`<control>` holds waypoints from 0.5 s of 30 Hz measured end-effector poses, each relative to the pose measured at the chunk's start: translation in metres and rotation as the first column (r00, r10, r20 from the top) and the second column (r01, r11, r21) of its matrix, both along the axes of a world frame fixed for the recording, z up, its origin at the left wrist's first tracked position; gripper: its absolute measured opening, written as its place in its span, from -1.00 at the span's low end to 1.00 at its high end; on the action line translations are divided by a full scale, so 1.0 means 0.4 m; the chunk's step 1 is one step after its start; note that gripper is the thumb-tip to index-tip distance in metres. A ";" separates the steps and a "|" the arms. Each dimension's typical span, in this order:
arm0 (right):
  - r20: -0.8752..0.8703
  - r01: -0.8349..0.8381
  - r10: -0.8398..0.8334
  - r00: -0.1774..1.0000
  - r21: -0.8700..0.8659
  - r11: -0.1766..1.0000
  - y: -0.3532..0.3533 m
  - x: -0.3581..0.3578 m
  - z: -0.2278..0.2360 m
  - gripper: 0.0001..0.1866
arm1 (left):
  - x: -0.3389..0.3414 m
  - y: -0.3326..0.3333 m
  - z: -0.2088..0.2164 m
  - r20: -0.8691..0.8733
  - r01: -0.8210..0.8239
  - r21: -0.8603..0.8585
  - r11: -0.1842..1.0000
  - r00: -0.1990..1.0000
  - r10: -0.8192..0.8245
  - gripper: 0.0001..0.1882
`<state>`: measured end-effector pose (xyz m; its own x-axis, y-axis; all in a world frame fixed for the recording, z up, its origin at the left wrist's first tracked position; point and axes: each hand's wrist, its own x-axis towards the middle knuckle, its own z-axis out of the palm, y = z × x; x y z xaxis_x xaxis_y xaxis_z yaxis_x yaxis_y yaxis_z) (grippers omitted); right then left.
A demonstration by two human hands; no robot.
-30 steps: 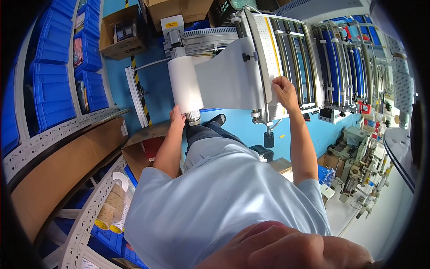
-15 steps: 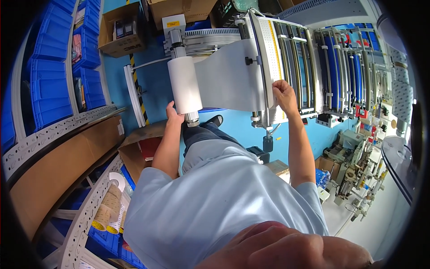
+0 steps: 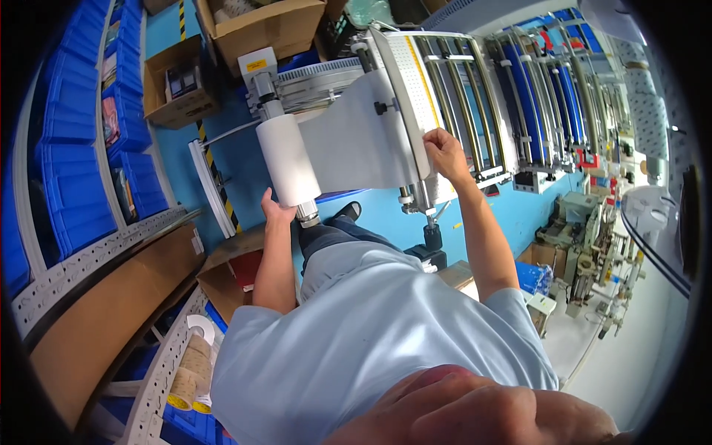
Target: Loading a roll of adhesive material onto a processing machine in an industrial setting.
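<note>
A thick roll of white sheet material (image 3: 288, 159) sits on a metal shaft (image 3: 307, 215) at the front left of a roller machine. From it a pale sheet (image 3: 348, 137) spans rightward to a long metal bar (image 3: 404, 111). My left hand (image 3: 278, 211) is against the roll's near end, thumb stretched out and apart; its other fingers are partly hidden by the roll. At the bar's right edge, beside a white perforated plate (image 3: 412, 74), my right hand (image 3: 447, 157) is closed in a pinch. What lies between those fingertips is too small to make out.
Steel rollers (image 3: 469, 96) and blue rollers (image 3: 530, 96) continue to the right. Blue bins (image 3: 78, 182) fill shelves at left. Cardboard boxes (image 3: 259, 33) stand behind the machine, and an open carton (image 3: 226, 274) is near my left forearm. Tape rolls (image 3: 194, 363) lie at lower left.
The whole view has shifted, so the machine appears further left and slightly tilted. Both hands keep nearly the same places at the roll's end and the bar's edge.
</note>
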<state>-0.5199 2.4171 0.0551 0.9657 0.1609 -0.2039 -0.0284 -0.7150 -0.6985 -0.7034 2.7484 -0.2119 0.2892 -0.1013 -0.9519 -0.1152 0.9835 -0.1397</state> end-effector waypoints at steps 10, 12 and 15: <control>0.052 -0.029 0.033 0.998 -0.083 0.996 0.016 0.002 0.016 -0.82 | 0.014 -0.022 0.044 0.079 0.066 0.108 0.992 0.994 -0.074 -0.32; 0.053 -0.025 0.028 0.998 -0.052 0.998 0.020 -0.001 0.019 -0.82 | 0.014 -0.024 0.049 0.114 0.020 0.059 0.998 0.993 -0.026 -0.36; 0.158 0.019 0.000 0.987 -0.122 0.992 0.004 0.025 0.023 -0.82 | 0.002 -0.048 0.051 0.221 0.202 0.372 0.906 0.928 -0.298 -0.40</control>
<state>-0.5098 2.4187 0.0645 0.9887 0.1345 -0.0666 0.0678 -0.7957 -0.6019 -0.7025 2.7293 -0.1913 0.5444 0.1085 -0.8318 0.1355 0.9672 0.2148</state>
